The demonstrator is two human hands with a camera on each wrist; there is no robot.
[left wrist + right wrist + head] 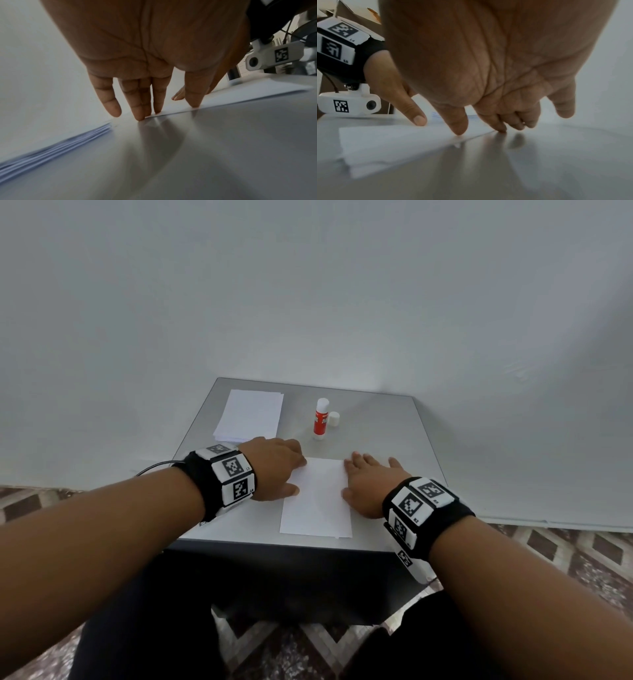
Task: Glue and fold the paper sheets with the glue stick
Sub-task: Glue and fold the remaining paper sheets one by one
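Folded white sheet [317, 498]: flat on grey table [394, 440], lying between the two hands, long edges under the fingertips. Left hand [272, 470]: palm down, fingers [137, 108] straight and slightly spread, tips pressing the sheet's left edge; nothing gripped. Right hand [368, 484]: palm down, fingers [458, 121] extended, thumb and first fingertip pressing the sheet's right edge, remaining fingers on or just over the table beside it; nothing gripped. Glue stick [321, 419]: upright, uncapped, beyond the fingertips of both hands. White cap [334, 419]: standing just beside the stick. Paper stack [250, 416]: beyond the left fingers, apart from the sheet.
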